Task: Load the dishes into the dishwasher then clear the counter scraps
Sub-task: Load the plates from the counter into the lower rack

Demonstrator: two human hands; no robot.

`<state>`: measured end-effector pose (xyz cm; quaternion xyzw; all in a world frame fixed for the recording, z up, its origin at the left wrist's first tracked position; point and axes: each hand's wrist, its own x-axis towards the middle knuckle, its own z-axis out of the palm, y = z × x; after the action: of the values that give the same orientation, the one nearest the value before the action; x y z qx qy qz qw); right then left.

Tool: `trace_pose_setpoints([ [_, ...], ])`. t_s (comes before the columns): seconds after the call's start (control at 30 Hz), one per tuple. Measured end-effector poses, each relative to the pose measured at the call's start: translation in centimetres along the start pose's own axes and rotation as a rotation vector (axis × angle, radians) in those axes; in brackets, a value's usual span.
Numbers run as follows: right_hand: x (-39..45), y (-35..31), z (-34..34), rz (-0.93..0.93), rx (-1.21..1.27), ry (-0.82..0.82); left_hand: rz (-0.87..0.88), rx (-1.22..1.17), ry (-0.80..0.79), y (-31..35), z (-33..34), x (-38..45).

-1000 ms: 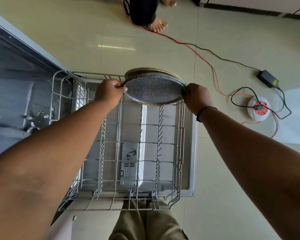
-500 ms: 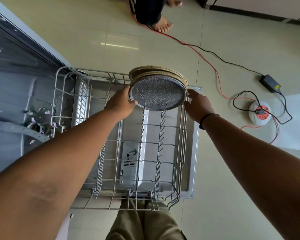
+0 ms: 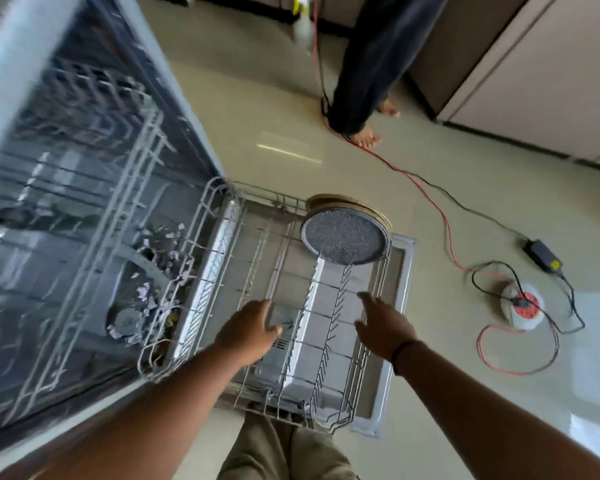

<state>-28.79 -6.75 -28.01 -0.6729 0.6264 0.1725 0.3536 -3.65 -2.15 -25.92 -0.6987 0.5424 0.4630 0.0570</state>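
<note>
With both plates (image 3: 343, 239) upright in the rack (image 3: 257, 258), left hand (image 3: 246, 332) and right hand (image 3: 383, 329) hover spread, holding nothing (load next dish beside them, I'd guess).

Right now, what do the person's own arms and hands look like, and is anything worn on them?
Both forearms are bare, with no sleeves in view and no gloves. The right hand has a thin dark band round its wrist; the frame is too blurred to tell whether it is a thread or a bracelet. The left hand and its wrist carry nothing. No rings can be made out.
</note>
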Motion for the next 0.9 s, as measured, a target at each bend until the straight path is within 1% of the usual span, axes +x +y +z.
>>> trace_pose_setpoints([
  [0.17, -6.2, -4.9, 0.7, -0.266, -0.337, -0.084, 0.008, 0.080, 0.168, -2.3, -0.2, -10.8],
  [0.27, -9.6, -8.8, 1.3, -0.461, -0.569, -0.094, -0.080, 0.072, 0.273, -4.5, 0.1, -16.5],
  [0.37, -12.7, -12.9, 1.8, -0.643, -0.699, -0.095, -0.182, 0.052, 0.380, -6.7, 1.5, -22.3],
  [0.43, -15.2, -16.2, 2.5, -0.750, -0.779, -0.095, -0.239, 0.012, 0.421, -8.5, 3.0, -26.8],
  [0.53, -19.4, -20.4, 4.0, -0.845, -0.884, -0.106, -0.324, -0.076, 0.417, -11.0, 5.9, -32.7],
  [0.6, -24.5, -24.2, 6.6, -0.947, -0.967, -0.105, -0.366, -0.108, 0.442, -12.8, 8.3, -38.5],
  [0.67, -30.1, -27.6, 10.2, -1.068, -1.017, -0.138, -0.420, -0.127, 0.486, -14.4, 10.9, -44.3],
  [0.8, -43.2, -33.2, 19.3, -1.401, -1.058, -0.200, -0.596, -0.200, 0.683, -17.7, 16.8, -57.7],
  [0.9, -53.1, -36.7, 25.3, -1.659, -1.077, -0.213, -0.748, -0.249, 0.818, -20.1, 21.4, -67.1],
])
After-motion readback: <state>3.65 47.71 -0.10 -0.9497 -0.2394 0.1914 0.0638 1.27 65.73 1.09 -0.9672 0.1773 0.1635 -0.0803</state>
